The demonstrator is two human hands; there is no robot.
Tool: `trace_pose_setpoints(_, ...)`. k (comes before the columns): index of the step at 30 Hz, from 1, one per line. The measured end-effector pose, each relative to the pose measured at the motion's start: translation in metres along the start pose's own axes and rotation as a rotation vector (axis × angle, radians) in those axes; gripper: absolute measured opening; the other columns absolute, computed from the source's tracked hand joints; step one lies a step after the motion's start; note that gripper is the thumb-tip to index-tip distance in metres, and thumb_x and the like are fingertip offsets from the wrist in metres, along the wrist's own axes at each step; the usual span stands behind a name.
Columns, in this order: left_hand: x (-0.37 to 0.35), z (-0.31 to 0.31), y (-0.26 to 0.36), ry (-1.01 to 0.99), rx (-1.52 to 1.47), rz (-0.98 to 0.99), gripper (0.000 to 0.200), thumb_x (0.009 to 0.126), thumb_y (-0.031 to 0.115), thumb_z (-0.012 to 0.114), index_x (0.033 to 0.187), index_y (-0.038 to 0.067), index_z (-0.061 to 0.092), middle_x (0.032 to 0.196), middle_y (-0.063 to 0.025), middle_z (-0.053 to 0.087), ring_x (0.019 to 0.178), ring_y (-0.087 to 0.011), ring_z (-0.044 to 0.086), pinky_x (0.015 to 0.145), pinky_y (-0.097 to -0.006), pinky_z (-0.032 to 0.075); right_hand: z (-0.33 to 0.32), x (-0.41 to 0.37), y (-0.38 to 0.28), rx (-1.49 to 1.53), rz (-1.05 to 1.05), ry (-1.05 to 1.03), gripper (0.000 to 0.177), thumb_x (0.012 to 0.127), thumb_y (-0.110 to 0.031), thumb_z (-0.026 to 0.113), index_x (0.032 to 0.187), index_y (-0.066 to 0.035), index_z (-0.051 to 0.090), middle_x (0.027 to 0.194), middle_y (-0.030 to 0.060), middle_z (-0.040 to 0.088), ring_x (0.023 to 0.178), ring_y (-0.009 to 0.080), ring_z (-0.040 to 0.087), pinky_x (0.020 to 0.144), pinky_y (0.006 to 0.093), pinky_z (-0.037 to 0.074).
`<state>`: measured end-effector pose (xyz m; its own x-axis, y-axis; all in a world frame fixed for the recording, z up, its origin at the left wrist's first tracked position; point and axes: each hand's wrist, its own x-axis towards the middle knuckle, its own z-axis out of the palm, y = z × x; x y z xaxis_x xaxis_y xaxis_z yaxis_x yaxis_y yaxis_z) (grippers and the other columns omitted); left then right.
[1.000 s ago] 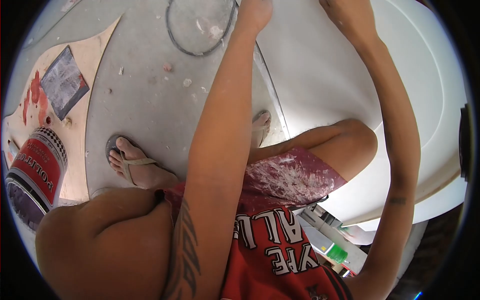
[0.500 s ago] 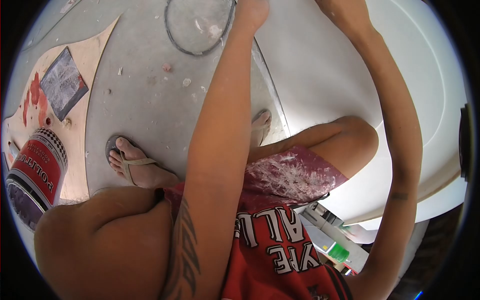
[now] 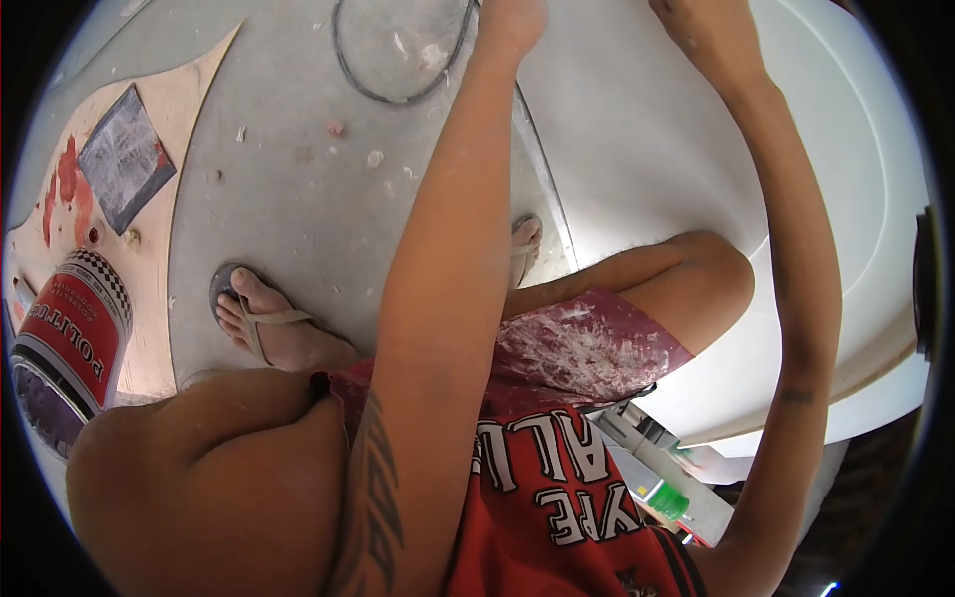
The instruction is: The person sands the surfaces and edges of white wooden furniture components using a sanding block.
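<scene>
At the top edge, my left hand (image 3: 515, 22) shows only its wrist and the back part of the hand; the fingers are out of frame. My right hand (image 3: 701, 30) is further right at the same edge, near a large smooth white curved surface (image 3: 607, 129). Its fingers are mostly cut off, so what either hand holds is hidden. Both arms are stretched forward, apart from each other, over the white surface's side and the grey floor (image 3: 298, 199).
A red tin (image 3: 75, 333) lies at the left by a thin wooden board (image 3: 149, 298) bearing a dusty dark sheet (image 3: 126, 164) and red smears. A black hose (image 3: 343, 60) loops on the floor. A green-capped bottle (image 3: 668, 500) is at the lower right.
Both hands have shifted slightly to the right along the top edge. The floor, hose and board show a small shift in view.
</scene>
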<state>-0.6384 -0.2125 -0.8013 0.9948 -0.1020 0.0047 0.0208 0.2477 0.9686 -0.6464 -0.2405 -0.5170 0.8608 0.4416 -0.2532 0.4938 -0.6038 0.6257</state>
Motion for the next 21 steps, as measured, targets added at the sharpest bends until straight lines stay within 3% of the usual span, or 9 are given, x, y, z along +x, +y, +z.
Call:
trace_pose_setpoints(4, 0.001, -0.002, -0.001, -0.033, -0.013, -0.019, 0.051, 0.092, 0.014, 0.053, 0.140, -0.001, 0.053, 0.141, -0.0317, 0.055, 0.139, -0.0427, 0.048, 0.115, -0.0437, 0.039, 0.007, 0.001, 0.000, 0.008, 0.019, 0.002, 0.030, 0.087, -0.015, 0.070, 0.117, -0.017, 0.068, 0.094, 0.0037, 0.065, 0.099, 0.0230, 0.060, 0.087, 0.0416, 0.041)
trace_pose_setpoints(6, 0.008, 0.000, -0.015, -0.048, -0.003, 0.089, 0.052, 0.092, 0.016, 0.054, 0.142, -0.001, 0.052, 0.141, -0.0309, 0.055, 0.138, -0.0430, 0.049, 0.113, -0.0444, 0.041, 0.016, 0.010, -0.002, 0.003, -0.002, -0.030, 0.031, 0.088, -0.015, 0.070, 0.119, -0.017, 0.068, 0.096, 0.0039, 0.066, 0.100, 0.0239, 0.059, 0.088, 0.0415, 0.041)
trace_pose_setpoints(10, 0.008, -0.003, -0.008, -0.043, -0.021, 0.124, 0.052, 0.092, 0.016, 0.056, 0.141, -0.001, 0.051, 0.140, -0.0296, 0.056, 0.135, -0.0436, 0.051, 0.113, -0.0447, 0.041, 0.004, 0.008, -0.002, 0.037, -0.009, 0.004, 0.032, 0.085, -0.014, 0.073, 0.117, -0.016, 0.068, 0.097, 0.0044, 0.066, 0.099, 0.0244, 0.059, 0.089, 0.0413, 0.041)
trace_pose_setpoints(12, 0.004, -0.004, 0.009, -0.061, 0.070, -0.012, 0.049, 0.092, 0.015, 0.055, 0.138, -0.001, 0.054, 0.139, -0.0274, 0.056, 0.135, -0.0424, 0.050, 0.115, -0.0440, 0.039, -0.018, -0.013, 0.002, 0.022, 0.030, -0.016, 0.033, 0.083, -0.013, 0.075, 0.115, -0.015, 0.068, 0.097, 0.0050, 0.066, 0.098, 0.0248, 0.059, 0.089, 0.0413, 0.041)
trace_pose_setpoints(14, 0.000, -0.007, 0.024, -0.039, 0.017, -0.003, 0.047, 0.092, 0.014, 0.056, 0.137, 0.000, 0.055, 0.138, -0.0269, 0.056, 0.135, -0.0423, 0.050, 0.115, -0.0444, 0.038, -0.038, -0.037, 0.004, -0.038, 0.131, 0.024, 0.024, 0.082, -0.014, 0.077, 0.104, -0.011, 0.068, 0.091, 0.0058, 0.065, 0.093, 0.0251, 0.059, 0.086, 0.0418, 0.041)
trace_pose_setpoints(16, -0.007, -0.004, 0.043, -0.027, -0.036, 0.011, 0.045, 0.092, 0.012, 0.056, 0.136, 0.001, 0.057, 0.138, -0.0263, 0.056, 0.134, -0.0421, 0.049, 0.115, -0.0448, 0.038, -0.056, -0.068, 0.021, 0.007, 0.155, 0.034, 0.041, 0.088, -0.017, 0.079, 0.127, -0.022, 0.070, 0.097, -0.0046, 0.069, 0.089, 0.0187, 0.061, 0.089, 0.0379, 0.040)
trace_pose_setpoints(21, -0.030, 0.008, 0.097, 0.254, 0.176, 0.324, 0.038, 0.088, 0.008, 0.063, 0.126, 0.004, 0.060, 0.125, -0.0218, 0.059, 0.122, -0.0422, 0.053, 0.107, -0.0503, 0.041, -0.084, -0.112, 0.015, 0.072, 0.265, 0.169, 0.033, 0.087, -0.019, 0.079, 0.120, -0.017, 0.070, 0.095, -0.0007, 0.068, 0.091, 0.0191, 0.063, 0.085, 0.0383, 0.043)
